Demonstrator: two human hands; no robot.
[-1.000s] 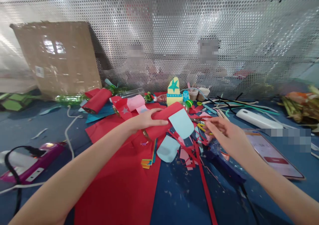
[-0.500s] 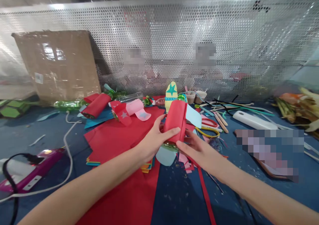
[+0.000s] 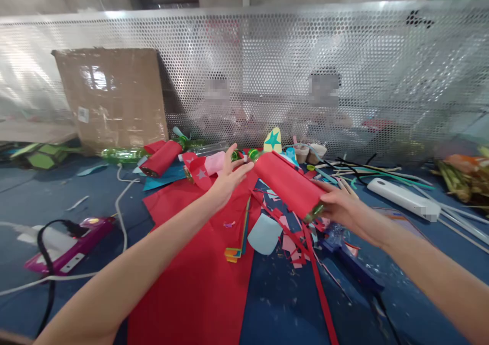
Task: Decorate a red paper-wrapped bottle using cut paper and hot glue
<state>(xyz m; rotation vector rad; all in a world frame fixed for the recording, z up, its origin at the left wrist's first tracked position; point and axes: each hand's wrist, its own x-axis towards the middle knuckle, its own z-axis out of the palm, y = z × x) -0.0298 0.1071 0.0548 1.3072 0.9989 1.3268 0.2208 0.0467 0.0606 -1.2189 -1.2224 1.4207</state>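
My right hand (image 3: 340, 205) grips the base end of a green plastic bottle wrapped in red paper (image 3: 288, 184). The bottle lies tilted in the air, its green neck pointing up and left. My left hand (image 3: 228, 178) is off the bottle, fingers stretched out and apart, near the neck end. Below the bottle a rounded light blue paper piece (image 3: 265, 234) lies on the table. Under my left arm spread large red paper sheets (image 3: 187, 284). Behind the bottle stands a yellow paper cutout with a teal star (image 3: 272, 139).
Other paper-wrapped bottles (image 3: 162, 159) lie at the back left, before a cardboard sheet (image 3: 114, 100). A purple power strip (image 3: 72, 250) with cables sits left. Paper scraps, a dark blue glue gun (image 3: 355, 268) and a white bar-shaped device (image 3: 401, 197) are right. A perforated metal screen (image 3: 275, 44) stands behind.
My left hand has let go of the wrapped bottle and moved left. The bottle has turned to slant, held by my right hand at its base. The view has shifted slightly.
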